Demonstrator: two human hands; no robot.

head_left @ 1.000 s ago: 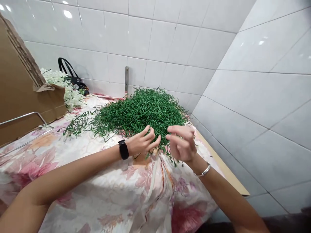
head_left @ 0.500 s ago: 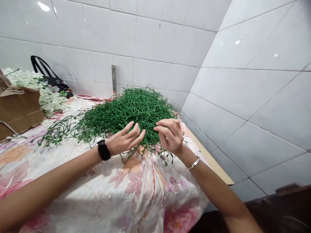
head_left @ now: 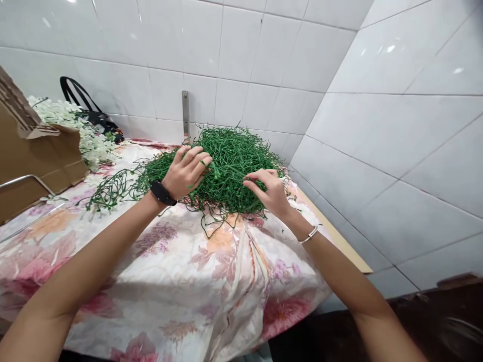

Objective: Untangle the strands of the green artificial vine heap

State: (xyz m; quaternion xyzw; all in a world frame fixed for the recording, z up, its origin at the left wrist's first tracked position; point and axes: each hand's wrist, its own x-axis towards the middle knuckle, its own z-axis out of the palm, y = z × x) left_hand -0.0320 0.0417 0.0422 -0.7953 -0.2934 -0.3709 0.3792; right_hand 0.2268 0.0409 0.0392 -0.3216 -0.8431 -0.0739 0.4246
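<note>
A tangled heap of thin green plastic stems (head_left: 230,166) lies on a table draped in a floral cloth (head_left: 177,271), close to the tiled corner. My left hand (head_left: 186,171), with a black band on its wrist, rests on the heap's left side, its fingers curled into the stems. At the heap's near right edge my right hand (head_left: 269,193), with a silver bangle on its wrist, has its fingers bent and pinching into the stems.
A brown cardboard box (head_left: 33,151) stands at the left, with a metal bar (head_left: 26,181) in front of it. White artificial flowers (head_left: 79,136) and a black bag (head_left: 94,118) lie behind it against the white tiled wall. The table's bare edge (head_left: 339,236) shows at the right.
Both hands have moved forward from the heap's near edge. The left hand has gone up onto the pile's left side and the right hand now pinches into its right edge.
</note>
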